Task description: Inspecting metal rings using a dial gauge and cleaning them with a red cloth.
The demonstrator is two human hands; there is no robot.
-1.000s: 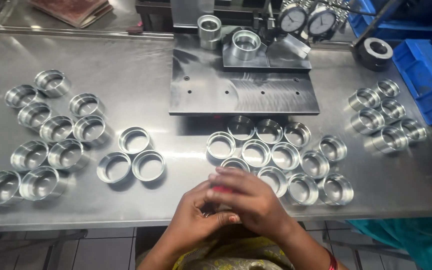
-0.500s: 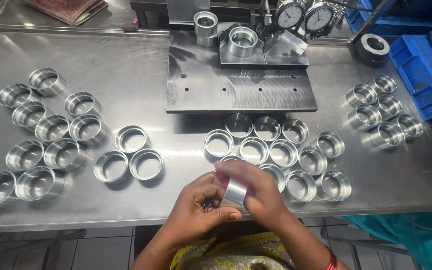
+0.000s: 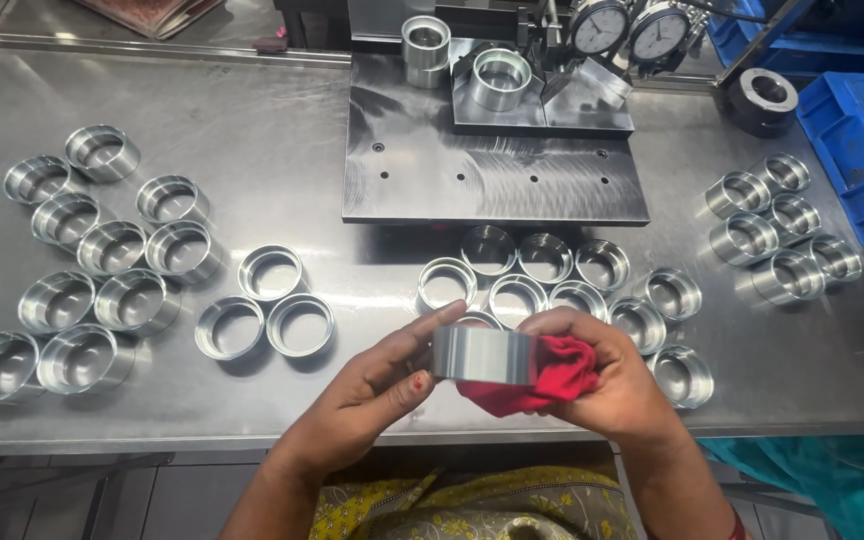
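My left hand [image 3: 377, 385] grips a shiny metal ring [image 3: 482, 354] on its side, thumb on its left rim, above the table's front edge. My right hand [image 3: 612, 380] presses a red cloth [image 3: 542, 378] against the ring's right end. Just behind my hands lies a cluster of several similar rings [image 3: 552, 285] on the steel table [image 3: 252, 110]. Three shallower rings [image 3: 270, 305] sit to the left of my left hand.
Several deeper rings [image 3: 87, 260] lie at the left, several more [image 3: 782, 225] at the right. A dark metal gauge plate [image 3: 492, 165] with two dial gauges [image 3: 627, 28] and a ring on it [image 3: 499, 78] stands at the back. A blue bin [image 3: 857, 160] sits far right.
My hands lifted a ring from the cluster and turned it sideways; the red cloth now shows in my right hand. The camera view shifted slightly.
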